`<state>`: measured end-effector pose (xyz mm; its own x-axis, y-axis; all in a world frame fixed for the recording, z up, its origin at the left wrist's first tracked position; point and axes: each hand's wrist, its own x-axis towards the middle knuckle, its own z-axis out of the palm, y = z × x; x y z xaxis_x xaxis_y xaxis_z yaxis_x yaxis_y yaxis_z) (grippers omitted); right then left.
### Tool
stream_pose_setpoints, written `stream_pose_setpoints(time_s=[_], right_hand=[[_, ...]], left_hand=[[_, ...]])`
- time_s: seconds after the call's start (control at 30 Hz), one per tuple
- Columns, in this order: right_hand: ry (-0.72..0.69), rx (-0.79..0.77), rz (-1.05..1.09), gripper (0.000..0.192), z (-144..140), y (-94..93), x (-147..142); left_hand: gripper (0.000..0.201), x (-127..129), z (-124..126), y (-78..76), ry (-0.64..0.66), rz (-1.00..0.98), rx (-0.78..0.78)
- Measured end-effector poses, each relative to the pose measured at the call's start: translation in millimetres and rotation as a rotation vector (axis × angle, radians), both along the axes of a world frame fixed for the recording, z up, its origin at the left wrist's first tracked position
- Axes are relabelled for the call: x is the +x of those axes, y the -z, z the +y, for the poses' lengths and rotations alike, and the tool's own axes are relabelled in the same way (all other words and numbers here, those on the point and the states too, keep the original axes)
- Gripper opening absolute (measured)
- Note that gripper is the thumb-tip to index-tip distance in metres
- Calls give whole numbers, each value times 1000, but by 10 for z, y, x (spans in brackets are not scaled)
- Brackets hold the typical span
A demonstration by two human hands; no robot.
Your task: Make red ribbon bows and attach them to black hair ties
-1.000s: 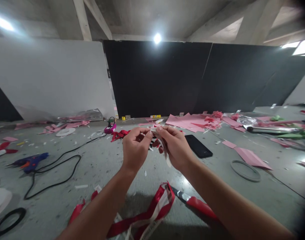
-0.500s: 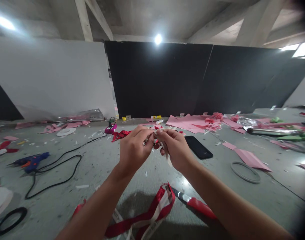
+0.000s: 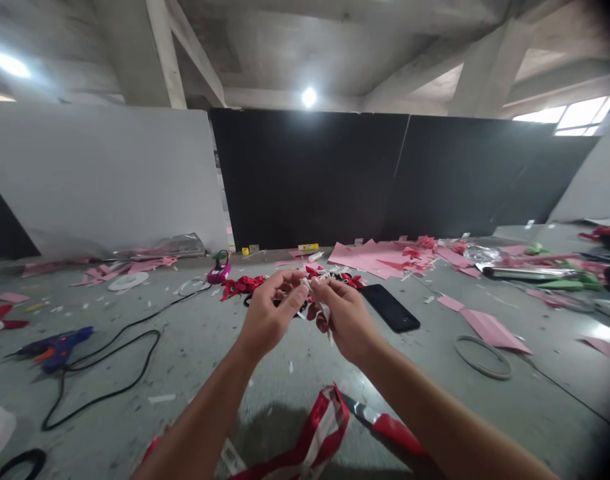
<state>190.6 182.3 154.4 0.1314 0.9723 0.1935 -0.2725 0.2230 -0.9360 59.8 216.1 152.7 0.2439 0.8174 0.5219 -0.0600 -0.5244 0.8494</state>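
Over the middle of the table, my left hand (image 3: 271,313) and my right hand (image 3: 349,319) meet, thumbs and fingertips pinched together. Between them is a thin white strip (image 3: 325,312), its loose end hanging below my right fingers. The fingers hide most of what is held. Behind the hands lies a pile of red ribbon pieces (image 3: 242,287) with white scraps. Nearer me, a red ribbon with a white backing (image 3: 317,430) rests beside a red-handled knife (image 3: 395,430). A black phone (image 3: 391,308) lies just right of my right hand.
On the left are a blue glue gun (image 3: 59,348) with its black cord and a white disc (image 3: 129,281). Pink paper (image 3: 369,257) and a yellow glue stick (image 3: 308,247) lie along the back panels. To the right is a grey ring (image 3: 483,358).
The camera view has tipped upward slightly, shifting the table lower. My left fingers have spread and turned a little at the strip; my right hand keeps its pinch.
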Motion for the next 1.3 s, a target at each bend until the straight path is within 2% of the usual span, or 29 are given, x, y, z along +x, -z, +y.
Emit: stream_pose_setpoints(time_s=[0.17, 0.33, 0.47, 0.53, 0.63, 0.8, 0.93, 1.03, 1.13, 1.3], right_hand=[[-15, -29, 73, 27, 24, 11, 34], [-3, -44, 63, 30, 34, 20, 29], [8, -41, 35, 30, 36, 50, 6], [8, -46, 35, 30, 34, 64, 1], [1, -78, 67, 30, 25, 64, 0], [-10, -227, 163, 27, 5, -1, 4], [-107, -354, 277, 17, -3, -73, 25], [-190, -378, 326, 12, 3, -94, 49], [-192, -373, 332, 13, 7, -81, 55], [-164, -368, 337, 18, 1, -64, 28]], left_hand=[[18, -113, 76, -8, -85, 262, 215], [13, -129, 63, -7, -86, 295, 296], [12, -101, 35, -4, -144, 316, 350], [7, -89, 36, -7, -168, 321, 354], [7, -85, 44, -14, -138, 320, 330], [7, -103, 48, -17, -74, 361, 353], [8, -119, 54, -9, 30, 332, 344], [19, -110, 46, 2, 79, 249, 275], [25, -88, 19, 11, 76, 192, 236], [10, -72, 4, 11, -32, 230, 353]])
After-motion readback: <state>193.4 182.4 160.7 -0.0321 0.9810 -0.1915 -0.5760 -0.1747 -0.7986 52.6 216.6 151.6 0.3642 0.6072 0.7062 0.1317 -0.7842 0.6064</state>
